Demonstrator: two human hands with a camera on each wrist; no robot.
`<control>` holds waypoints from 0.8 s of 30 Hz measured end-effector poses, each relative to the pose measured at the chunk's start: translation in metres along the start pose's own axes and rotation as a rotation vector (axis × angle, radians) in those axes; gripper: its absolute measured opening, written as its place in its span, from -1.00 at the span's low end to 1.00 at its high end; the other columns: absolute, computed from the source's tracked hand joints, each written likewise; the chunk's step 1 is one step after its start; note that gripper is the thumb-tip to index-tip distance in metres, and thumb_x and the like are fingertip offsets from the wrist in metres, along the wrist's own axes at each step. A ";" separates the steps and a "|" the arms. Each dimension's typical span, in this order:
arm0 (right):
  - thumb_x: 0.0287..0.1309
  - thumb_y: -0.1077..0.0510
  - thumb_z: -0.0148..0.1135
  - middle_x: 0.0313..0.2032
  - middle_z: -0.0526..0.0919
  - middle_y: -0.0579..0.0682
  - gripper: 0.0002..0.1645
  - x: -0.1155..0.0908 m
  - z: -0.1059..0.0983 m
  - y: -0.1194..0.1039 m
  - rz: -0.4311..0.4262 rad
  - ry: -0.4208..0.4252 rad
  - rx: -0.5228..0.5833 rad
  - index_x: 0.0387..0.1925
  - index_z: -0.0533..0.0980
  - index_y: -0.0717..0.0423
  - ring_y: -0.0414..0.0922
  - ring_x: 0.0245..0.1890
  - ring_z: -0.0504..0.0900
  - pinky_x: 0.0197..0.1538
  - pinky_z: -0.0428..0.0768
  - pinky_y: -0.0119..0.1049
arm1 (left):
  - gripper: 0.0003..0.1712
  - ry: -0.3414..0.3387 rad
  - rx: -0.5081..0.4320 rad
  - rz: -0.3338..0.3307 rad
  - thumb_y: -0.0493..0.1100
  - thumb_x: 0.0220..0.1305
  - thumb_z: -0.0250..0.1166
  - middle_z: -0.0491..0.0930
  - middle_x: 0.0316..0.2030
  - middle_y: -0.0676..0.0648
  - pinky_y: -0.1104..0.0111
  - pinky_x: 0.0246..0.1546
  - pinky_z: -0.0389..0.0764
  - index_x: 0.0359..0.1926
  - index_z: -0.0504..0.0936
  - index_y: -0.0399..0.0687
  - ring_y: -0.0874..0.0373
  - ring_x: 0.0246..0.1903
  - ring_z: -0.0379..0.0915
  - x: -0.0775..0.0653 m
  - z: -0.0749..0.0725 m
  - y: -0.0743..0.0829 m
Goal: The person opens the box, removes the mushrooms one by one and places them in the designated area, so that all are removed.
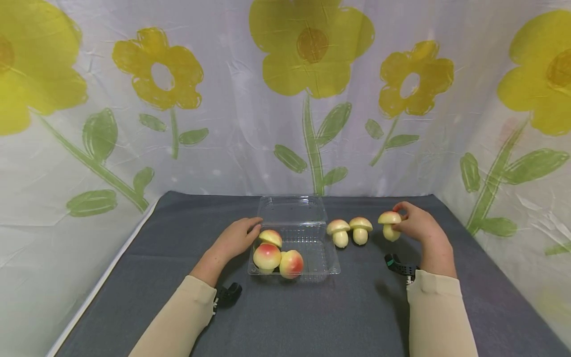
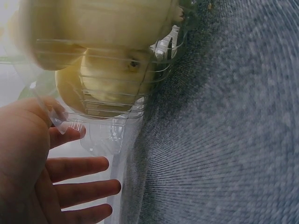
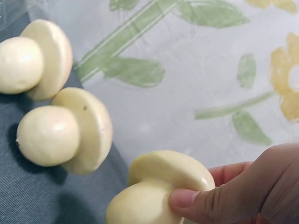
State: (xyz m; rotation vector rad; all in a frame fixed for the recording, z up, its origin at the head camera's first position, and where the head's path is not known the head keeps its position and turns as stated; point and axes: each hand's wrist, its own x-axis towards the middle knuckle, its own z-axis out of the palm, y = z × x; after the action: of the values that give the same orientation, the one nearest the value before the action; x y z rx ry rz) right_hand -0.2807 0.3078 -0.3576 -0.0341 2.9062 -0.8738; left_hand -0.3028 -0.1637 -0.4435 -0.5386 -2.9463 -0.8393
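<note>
Six mushrooms are sharing the dark surface [image 1: 312, 317], three of them sitting inside a clear box [image 1: 317, 250] near the middle. Within the box, one mushroom [image 1: 270, 238] is lying toward ten o'clock, another [image 1: 266, 258] is showing its red-tinted cap toward eight, and a third [image 1: 291, 264] is resting at about six. The lid [image 1: 292, 210] is folding back from the box toward twelve o'clock.

The right hand [image 1: 417, 225] is pinching a mushroom [image 1: 390, 225] between thumb and fingers, well apart from the box and between two and three o'clock of it. In the right wrist view the thumb is pressing where cap and stalk are meeting. That mushroom is pointing its cap upward; whether its stalk is touching the surface cannot be told. Between it and the box, two more mushrooms are standing cap up, close together: the nearer one [image 1: 339, 233] just beside the box at about two o'clock, the other [image 1: 360, 230] just beyond it.

The left hand [image 1: 236, 235] is reaching to the box's rim between nine and ten o'clock, its fingers spreading loosely and mostly straight, holding no mushroom. Pale sleeves [image 1: 439, 315] are covering both forearms, and beyond the surface, toward twelve, a whitish curtain [image 1: 223, 114] is hanging, showing yellow flowers.
</note>
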 end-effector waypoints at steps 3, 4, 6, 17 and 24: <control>0.30 0.14 0.29 0.06 0.54 0.44 -0.37 0.003 0.004 0.004 0.009 -0.003 -0.002 0.29 0.33 0.31 0.32 -0.02 0.55 -0.09 0.56 0.22 | -0.46 -0.003 0.002 -0.001 -0.02 0.63 0.04 0.46 0.36 -0.21 -0.12 0.33 0.43 0.48 0.42 -0.13 -0.18 0.36 0.36 0.000 0.000 0.000; 0.31 0.14 0.29 0.07 0.54 0.44 -0.37 0.005 0.005 0.006 0.012 -0.006 -0.003 0.29 0.33 0.32 0.33 -0.01 0.55 -0.09 0.56 0.23 | -0.46 -0.004 0.004 -0.001 -0.02 0.63 0.04 0.46 0.36 -0.21 -0.12 0.33 0.43 0.48 0.42 -0.13 -0.18 0.36 0.36 0.000 0.000 0.000; 0.31 0.15 0.29 0.08 0.54 0.44 -0.37 0.007 0.008 0.008 0.020 -0.011 0.001 0.30 0.33 0.32 0.33 -0.01 0.55 -0.08 0.56 0.23 | -0.46 -0.005 0.006 -0.002 -0.02 0.63 0.04 0.46 0.37 -0.21 -0.12 0.33 0.43 0.48 0.42 -0.13 -0.18 0.36 0.36 0.000 0.000 0.001; 0.34 0.14 0.26 0.08 0.55 0.40 -0.37 0.021 0.024 0.020 0.028 -0.007 -0.036 0.33 0.34 0.35 0.22 -0.13 0.53 -0.12 0.55 0.14 | -0.45 -0.009 0.005 -0.006 -0.01 0.63 0.04 0.46 0.36 -0.21 -0.13 0.33 0.43 0.48 0.42 -0.14 -0.19 0.35 0.36 -0.001 -0.001 0.002; 0.43 0.10 0.20 0.21 0.45 0.48 -0.33 0.018 0.027 0.018 0.039 -0.025 -0.038 0.40 0.29 0.37 0.32 0.01 0.52 -0.02 0.55 0.25 | -0.44 -0.011 0.004 -0.004 0.00 0.63 0.03 0.45 0.37 -0.21 -0.12 0.35 0.41 0.48 0.41 -0.15 -0.19 0.36 0.35 -0.001 -0.002 0.001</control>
State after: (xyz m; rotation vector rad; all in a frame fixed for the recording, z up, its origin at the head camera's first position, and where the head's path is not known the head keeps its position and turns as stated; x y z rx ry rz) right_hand -0.2960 0.3067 -0.3915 0.0081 2.8896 -0.8058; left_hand -0.3016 -0.1637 -0.4415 -0.5389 -2.9598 -0.8331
